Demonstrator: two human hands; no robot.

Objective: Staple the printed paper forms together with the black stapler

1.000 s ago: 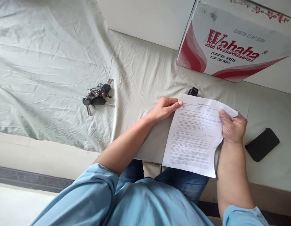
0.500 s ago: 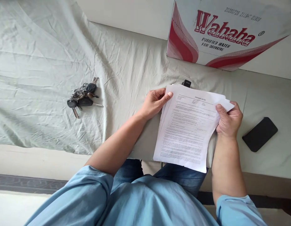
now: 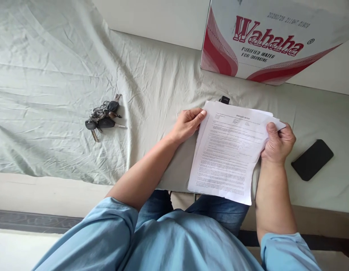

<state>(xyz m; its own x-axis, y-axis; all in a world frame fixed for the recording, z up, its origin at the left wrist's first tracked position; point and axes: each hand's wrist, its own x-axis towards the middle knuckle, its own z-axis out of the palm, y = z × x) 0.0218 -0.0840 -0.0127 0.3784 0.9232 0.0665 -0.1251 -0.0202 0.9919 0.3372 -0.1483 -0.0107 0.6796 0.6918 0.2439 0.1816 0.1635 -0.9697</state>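
Observation:
A small stack of printed paper sheets (image 3: pixel 227 154) is held between my two hands above the front edge of the cloth-covered surface. The top sheet is headed "Overleaf Notes", and the edges of the sheets are not quite even. My left hand (image 3: pixel 190 122) pinches the upper left edge, thumb on top. At the upper right corner, my right hand (image 3: pixel 279 141) grips the sheets with its thumb over them and its fingers behind. Part of a small black object (image 3: pixel 224 99) sticks out behind the top edge of the papers; the rest of it is covered.
A bunch of keys (image 3: pixel 103 116) lies on the pale green cloth (image 3: pixel 157 82) to the left. A dark rectangular object like a phone or wallet (image 3: pixel 312 160) is at the right. The large Wahaha water carton (image 3: pixel 265 67) stands at the back.
The papers have shifted slightly to the right. My right hand has moved a little outward with its corner; both hands keep their hold.

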